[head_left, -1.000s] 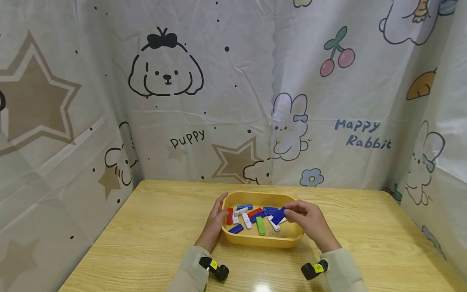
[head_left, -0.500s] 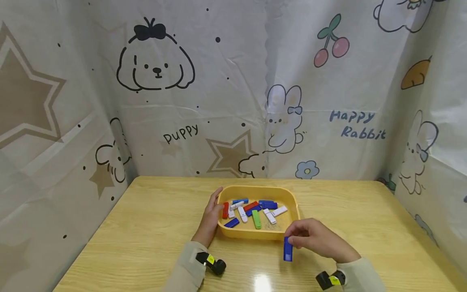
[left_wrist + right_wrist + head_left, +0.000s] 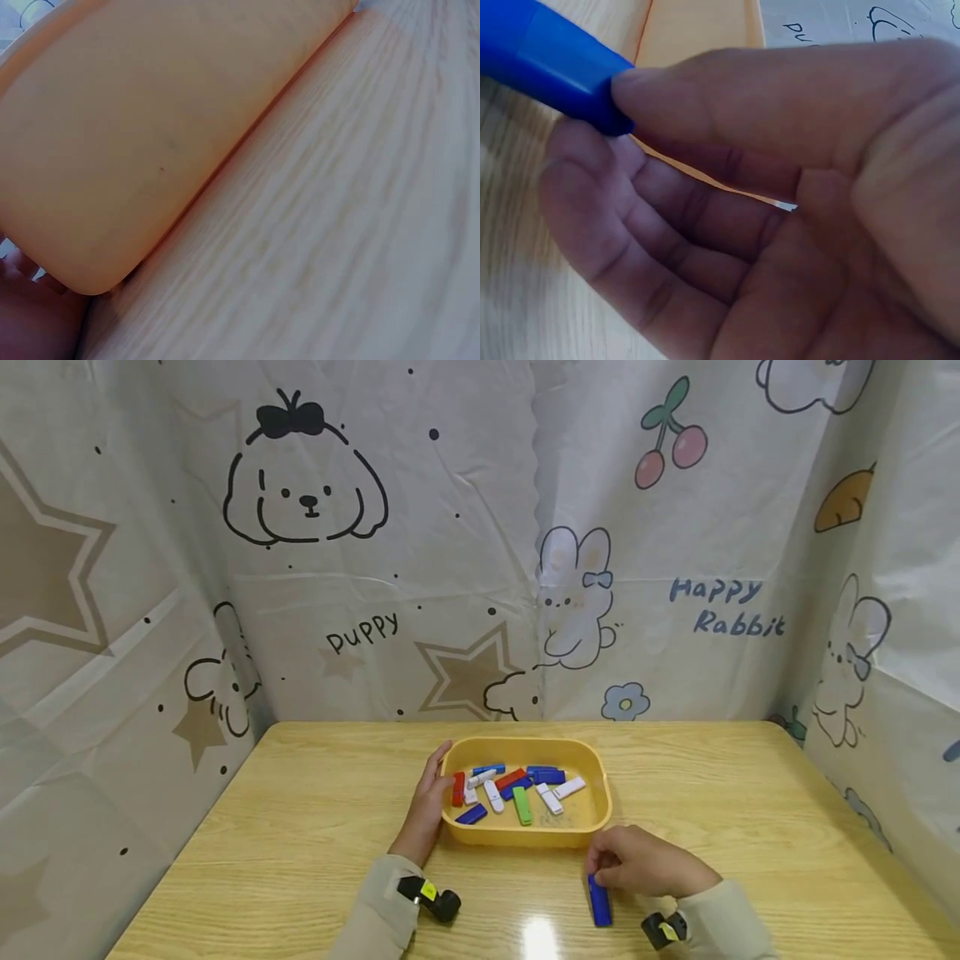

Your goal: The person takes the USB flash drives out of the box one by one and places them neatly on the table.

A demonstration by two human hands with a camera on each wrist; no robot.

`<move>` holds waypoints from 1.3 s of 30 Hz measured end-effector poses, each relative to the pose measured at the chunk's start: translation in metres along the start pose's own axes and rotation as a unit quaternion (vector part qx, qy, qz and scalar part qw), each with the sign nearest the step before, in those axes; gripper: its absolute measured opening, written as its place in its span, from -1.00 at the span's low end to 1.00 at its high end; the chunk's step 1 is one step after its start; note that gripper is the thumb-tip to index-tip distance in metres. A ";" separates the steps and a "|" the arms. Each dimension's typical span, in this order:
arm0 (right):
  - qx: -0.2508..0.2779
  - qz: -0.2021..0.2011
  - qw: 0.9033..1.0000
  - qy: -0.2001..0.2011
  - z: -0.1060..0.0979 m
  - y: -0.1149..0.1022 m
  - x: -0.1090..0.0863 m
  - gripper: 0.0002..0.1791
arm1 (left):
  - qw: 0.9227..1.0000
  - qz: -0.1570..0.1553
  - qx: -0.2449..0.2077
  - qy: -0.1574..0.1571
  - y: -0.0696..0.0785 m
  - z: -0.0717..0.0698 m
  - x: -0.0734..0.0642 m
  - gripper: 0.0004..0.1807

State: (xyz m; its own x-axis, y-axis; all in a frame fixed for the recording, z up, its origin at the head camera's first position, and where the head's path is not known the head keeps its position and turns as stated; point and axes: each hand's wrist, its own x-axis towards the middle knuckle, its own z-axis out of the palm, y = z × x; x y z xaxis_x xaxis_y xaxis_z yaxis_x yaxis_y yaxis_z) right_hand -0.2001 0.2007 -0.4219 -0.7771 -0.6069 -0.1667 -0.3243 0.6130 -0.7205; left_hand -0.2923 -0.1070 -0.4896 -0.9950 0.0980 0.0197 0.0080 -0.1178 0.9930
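Between thumb and fingertips, my right hand pinches one end of a blue USB flash drive, in front of the tray's right front corner. The right wrist view shows the thumb on the blue drive near its end. Whether its far end touches the table cannot be told. My left hand grips the left side of a yellow plastic tray, thumb over the rim and fingers along the outside. Inside the tray lie several flash drives: blue, white, red ones and a green drive.
The tray stands on a light wooden table. Behind and at both sides hangs a pale curtain with cartoon prints. Black wrist cameras are strapped over both sleeves.
My right hand has carried the blue flash drive out of the tray, over its front rim, and down toward the table in front. My left hand has stayed on the tray.
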 end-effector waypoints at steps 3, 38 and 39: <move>-0.009 0.005 1.000 0.001 0.002 0.000 0.001 -0.92 | 1.000 -0.001 0.005 0.001 0.001 0.000 0.000 -0.34; -0.010 0.040 0.999 0.012 0.013 0.007 0.010 -0.83 | 1.000 0.010 0.001 -0.002 0.000 -0.001 0.000 -0.34; -0.012 0.037 0.999 0.014 0.013 0.007 0.011 -0.83 | 1.000 0.010 0.002 -0.002 -0.001 -0.002 0.000 -0.34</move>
State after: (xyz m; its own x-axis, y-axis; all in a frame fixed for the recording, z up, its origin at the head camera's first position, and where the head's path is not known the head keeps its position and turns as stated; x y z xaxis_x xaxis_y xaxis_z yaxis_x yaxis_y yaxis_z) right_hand -0.2035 0.1919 -0.4378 -0.8136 -0.5460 -0.1999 -0.2780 0.6672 -0.6911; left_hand -0.2926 -0.1086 -0.4905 -0.9942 0.0995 0.0409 0.0294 -0.1150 0.9929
